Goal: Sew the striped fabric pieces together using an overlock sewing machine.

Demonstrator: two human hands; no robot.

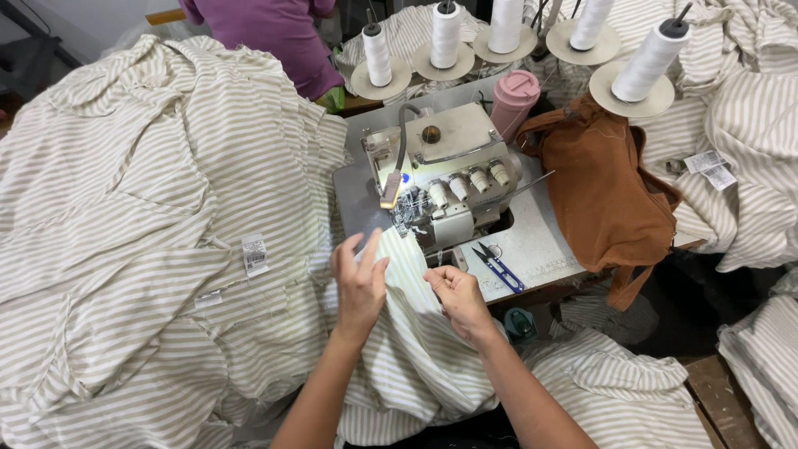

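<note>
White rectangular label (pixel 255 255) on striped fabric (pixel 150 208), left of left hand (pixel 359 287).

White rectangular label (pixel 255 254) on left striped fabric (pixel 150 208); two tags (pixel 711 169) right.

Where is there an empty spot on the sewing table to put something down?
One bare patch of table lies right of the sewing machine, between the thread snips and the brown bag. A narrow grey strip shows left of the machine. Elsewhere striped cloth covers everything, and both the left hand and right hand crowd the front.
</note>
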